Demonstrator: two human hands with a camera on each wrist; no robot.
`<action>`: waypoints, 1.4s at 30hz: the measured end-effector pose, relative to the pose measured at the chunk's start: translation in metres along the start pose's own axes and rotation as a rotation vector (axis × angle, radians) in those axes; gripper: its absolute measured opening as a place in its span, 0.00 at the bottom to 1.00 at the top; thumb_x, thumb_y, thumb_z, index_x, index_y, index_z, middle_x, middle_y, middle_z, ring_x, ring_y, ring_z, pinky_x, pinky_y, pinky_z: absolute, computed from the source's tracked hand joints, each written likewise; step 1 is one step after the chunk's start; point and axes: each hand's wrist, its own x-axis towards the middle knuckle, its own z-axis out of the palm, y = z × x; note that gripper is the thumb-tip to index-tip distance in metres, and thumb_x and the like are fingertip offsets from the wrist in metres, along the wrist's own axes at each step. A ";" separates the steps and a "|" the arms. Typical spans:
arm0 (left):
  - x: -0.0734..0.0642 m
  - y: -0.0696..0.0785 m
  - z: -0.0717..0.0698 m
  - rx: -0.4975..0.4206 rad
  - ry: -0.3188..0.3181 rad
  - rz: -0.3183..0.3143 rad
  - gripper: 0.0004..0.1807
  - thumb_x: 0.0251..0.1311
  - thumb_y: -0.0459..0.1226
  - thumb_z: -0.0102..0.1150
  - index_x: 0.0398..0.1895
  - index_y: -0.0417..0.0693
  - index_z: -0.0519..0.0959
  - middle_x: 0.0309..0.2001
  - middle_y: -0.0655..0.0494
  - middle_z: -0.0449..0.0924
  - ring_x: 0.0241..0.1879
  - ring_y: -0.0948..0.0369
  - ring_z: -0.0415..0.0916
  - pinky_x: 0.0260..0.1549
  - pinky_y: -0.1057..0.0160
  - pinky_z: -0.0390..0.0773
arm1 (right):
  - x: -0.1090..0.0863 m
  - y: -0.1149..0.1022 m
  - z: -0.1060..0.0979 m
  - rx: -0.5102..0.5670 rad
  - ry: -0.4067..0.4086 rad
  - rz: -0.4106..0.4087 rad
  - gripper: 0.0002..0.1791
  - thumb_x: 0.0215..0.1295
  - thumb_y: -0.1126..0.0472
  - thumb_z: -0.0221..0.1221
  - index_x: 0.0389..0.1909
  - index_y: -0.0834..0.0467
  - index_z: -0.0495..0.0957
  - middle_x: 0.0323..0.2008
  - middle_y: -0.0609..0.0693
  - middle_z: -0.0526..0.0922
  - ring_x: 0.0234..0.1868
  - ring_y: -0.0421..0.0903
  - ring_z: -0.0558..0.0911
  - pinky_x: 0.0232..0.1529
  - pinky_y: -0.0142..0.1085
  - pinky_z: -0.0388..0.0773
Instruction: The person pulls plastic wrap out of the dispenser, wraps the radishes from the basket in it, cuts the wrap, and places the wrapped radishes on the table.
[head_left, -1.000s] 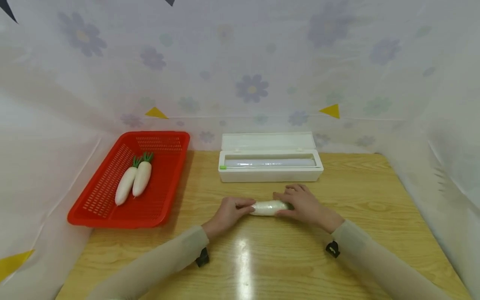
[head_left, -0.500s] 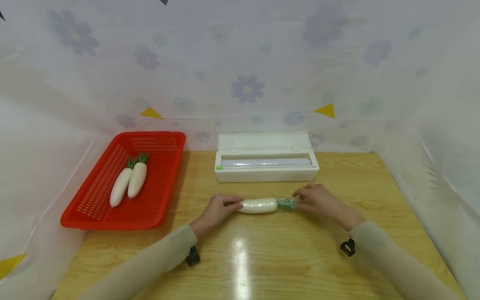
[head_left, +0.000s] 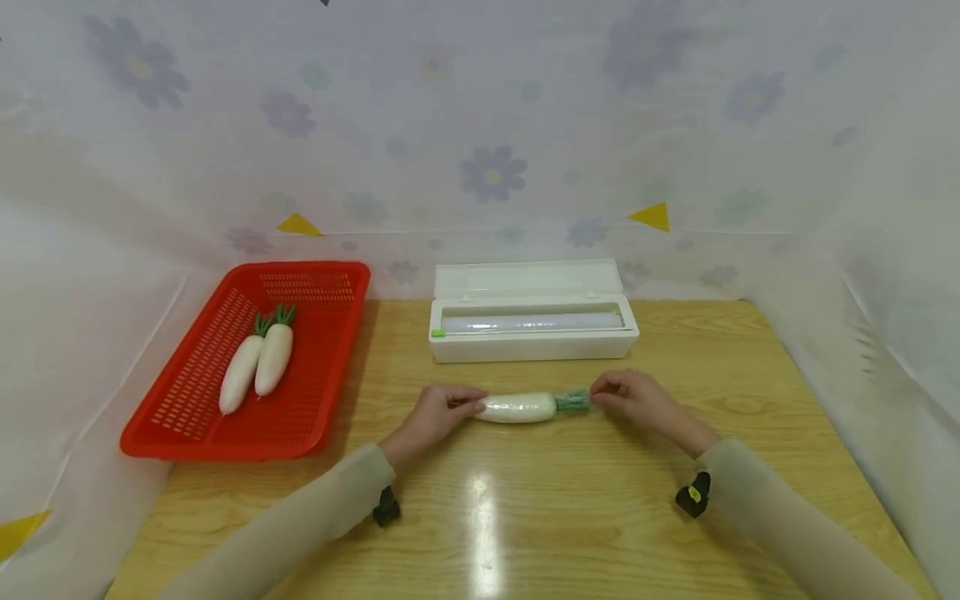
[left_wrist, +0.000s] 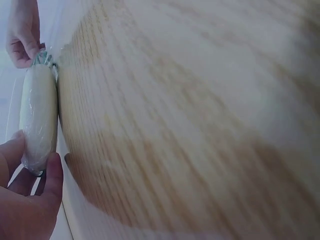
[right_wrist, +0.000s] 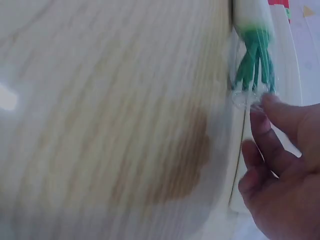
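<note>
A white radish (head_left: 517, 407) wrapped in clear cling film lies sideways on the table, its green leaf stubs (head_left: 572, 402) pointing right. My left hand (head_left: 435, 419) grips the root end, with thumb and fingers on either side of it in the left wrist view. At the leaf end my right hand (head_left: 647, 408) pinches the loose cling film (right_wrist: 245, 98) just beyond the stubs between thumb and forefinger. Glossy film covers the whole radish body in the left wrist view.
Behind the radish stands a white cling film dispenser (head_left: 534, 346), lid raised, with a film roll (head_left: 532, 322) inside. To the left, a red plastic basket (head_left: 341, 367) holds two unwrapped radishes (head_left: 274, 360). Patterned cloth walls (head_left: 555, 125) enclose the table (head_left: 585, 517).
My right hand has slid right off the radish's body, uncovering the green leaf stubs, and now pinches the film end. My left hand keeps hold of the root end.
</note>
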 end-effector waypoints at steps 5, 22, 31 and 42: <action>0.001 -0.001 0.001 0.014 0.004 0.017 0.13 0.68 0.36 0.68 0.53 0.44 0.88 0.54 0.48 0.87 0.54 0.54 0.85 0.51 0.60 0.83 | 0.001 -0.007 0.006 -0.036 0.067 0.076 0.03 0.72 0.63 0.65 0.41 0.59 0.84 0.34 0.47 0.86 0.35 0.41 0.81 0.38 0.39 0.79; 0.003 0.003 0.000 0.044 -0.041 0.024 0.14 0.71 0.36 0.65 0.56 0.41 0.86 0.56 0.47 0.86 0.54 0.53 0.84 0.53 0.58 0.82 | -0.004 -0.018 0.016 0.129 0.091 0.150 0.12 0.73 0.65 0.64 0.51 0.65 0.76 0.37 0.53 0.88 0.36 0.44 0.83 0.34 0.33 0.78; 0.005 0.004 0.001 -0.047 -0.034 -0.002 0.12 0.72 0.34 0.63 0.54 0.39 0.82 0.56 0.44 0.86 0.56 0.52 0.84 0.52 0.58 0.82 | -0.003 -0.020 0.020 0.135 0.093 0.128 0.25 0.71 0.64 0.66 0.64 0.64 0.70 0.37 0.50 0.89 0.36 0.42 0.84 0.35 0.34 0.78; 0.007 0.002 0.004 -0.083 0.039 -0.052 0.07 0.66 0.35 0.70 0.44 0.44 0.90 0.54 0.48 0.87 0.59 0.52 0.83 0.56 0.59 0.81 | -0.001 -0.020 0.025 -0.044 0.037 0.024 0.20 0.64 0.65 0.71 0.54 0.63 0.78 0.39 0.52 0.85 0.37 0.45 0.80 0.39 0.41 0.79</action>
